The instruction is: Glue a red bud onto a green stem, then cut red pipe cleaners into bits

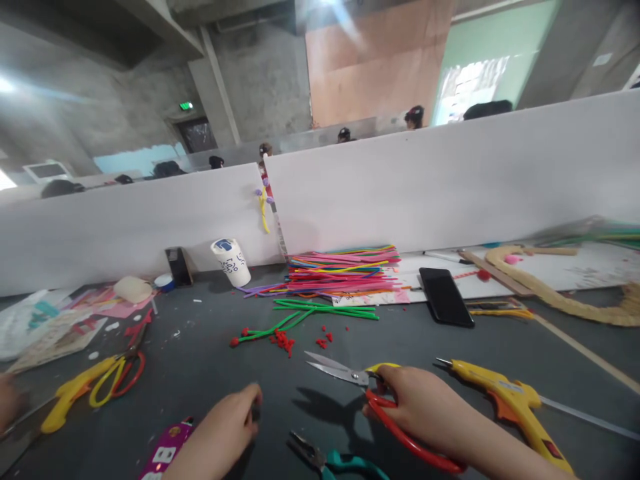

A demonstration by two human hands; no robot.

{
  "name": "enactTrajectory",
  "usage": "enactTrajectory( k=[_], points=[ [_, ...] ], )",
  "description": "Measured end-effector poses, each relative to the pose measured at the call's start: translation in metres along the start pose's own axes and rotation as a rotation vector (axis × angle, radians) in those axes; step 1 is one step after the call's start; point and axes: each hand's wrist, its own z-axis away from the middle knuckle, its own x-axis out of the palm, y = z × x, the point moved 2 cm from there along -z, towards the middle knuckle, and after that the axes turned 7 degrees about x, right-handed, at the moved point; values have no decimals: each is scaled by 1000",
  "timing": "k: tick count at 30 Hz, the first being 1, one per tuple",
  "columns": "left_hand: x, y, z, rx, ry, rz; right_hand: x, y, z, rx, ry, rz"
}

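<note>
My right hand is wrapped round the red and yellow handles of a pair of scissors, held over the grey table with the blades slightly apart and pointing left. My left hand is closed, fingers curled; a small dark bit shows at its fingertips, too unclear to name. Teal-handled pliers lie between my hands, and a purple packet is partly hidden beside my left forearm. Beyond the hands are small red pieces and green pipe cleaners, some with red tips.
A yellow glue gun lies at right, another glue gun and scissors at left. A blurred co-worker's hand shows at the left edge. Behind are coloured pipe cleaners, a phone, a paper cup and a white partition.
</note>
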Motion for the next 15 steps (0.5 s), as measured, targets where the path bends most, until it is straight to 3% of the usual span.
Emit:
enactTrajectory(
  k=[2, 3, 6, 8, 15],
  points=[
    [-2, -5, 15, 54, -212, 140, 1, -4, -4, -2, -2, 2],
    [-5, -7, 18, 62, -190, 155, 2, -7, -7, 1, 1, 3],
    [-17, -20, 2, -12, 113, 85, 1, -14, -14, 10, 24, 21],
    [-23, -30, -21, -9, 181, 100, -3, -17, -17, 21, 37, 35],
    [-33, -71, -133, -84, 243, 32, -11, -15, -7, 105, 59, -56]
  ],
)
